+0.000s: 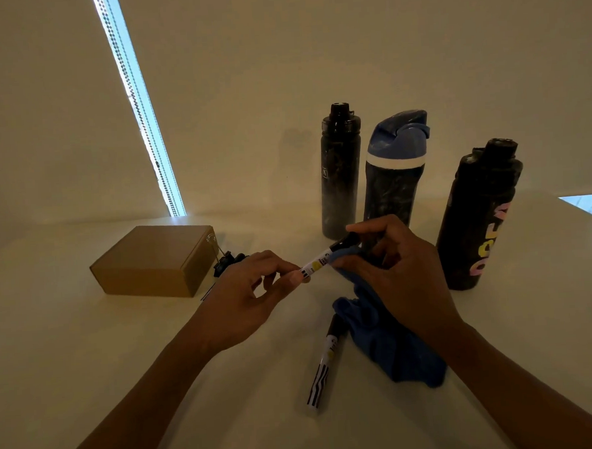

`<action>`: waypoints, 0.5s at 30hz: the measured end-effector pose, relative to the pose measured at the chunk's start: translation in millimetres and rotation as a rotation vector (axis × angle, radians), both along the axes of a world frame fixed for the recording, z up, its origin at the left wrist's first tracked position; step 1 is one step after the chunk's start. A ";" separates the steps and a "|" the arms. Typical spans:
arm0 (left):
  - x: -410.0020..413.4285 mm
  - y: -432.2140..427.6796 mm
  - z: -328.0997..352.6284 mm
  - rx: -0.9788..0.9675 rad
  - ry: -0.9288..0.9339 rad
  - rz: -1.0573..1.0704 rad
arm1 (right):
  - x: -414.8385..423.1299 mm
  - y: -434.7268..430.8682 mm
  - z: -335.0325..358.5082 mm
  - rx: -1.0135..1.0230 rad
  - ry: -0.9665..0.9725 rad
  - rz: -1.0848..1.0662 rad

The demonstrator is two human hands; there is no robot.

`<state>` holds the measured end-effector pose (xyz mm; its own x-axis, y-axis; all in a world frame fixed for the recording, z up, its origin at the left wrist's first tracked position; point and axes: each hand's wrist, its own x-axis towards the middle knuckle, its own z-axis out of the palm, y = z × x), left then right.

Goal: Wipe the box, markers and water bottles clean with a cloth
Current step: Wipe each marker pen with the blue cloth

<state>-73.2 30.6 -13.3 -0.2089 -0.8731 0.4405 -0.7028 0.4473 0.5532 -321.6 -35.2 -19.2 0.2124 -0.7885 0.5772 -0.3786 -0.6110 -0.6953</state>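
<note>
My left hand (247,295) pinches the striped end of a white marker (319,262) held above the table. My right hand (396,270) grips a blue cloth (393,349) wrapped round the marker's black cap end; the cloth's tail hangs down onto the table. A second marker (324,363) lies on the table in front of the cloth. A brown cardboard box (152,261) sits at the left. Three bottles stand behind my hands: a slim black one (338,174), a blue-lidded one (393,171) and a black one with pink lettering (479,218).
A small black object with a thin wire (226,260) lies beside the box's right side. The white table (88,338) meets a pale wall behind the bottles. A bright window strip (137,105) runs up the wall at the left.
</note>
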 end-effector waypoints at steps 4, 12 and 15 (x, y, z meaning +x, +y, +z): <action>-1.4 -0.5 1.5 -0.025 -0.006 0.013 | -4.1 12.3 9.8 -0.208 -0.043 -0.033; -4.0 0.1 0.7 -0.089 -0.008 0.019 | -4.0 11.0 12.4 -0.148 -0.078 -0.013; -0.1 -1.1 0.6 -0.103 -0.019 0.039 | 0.6 13.8 11.7 -0.100 -0.108 -0.008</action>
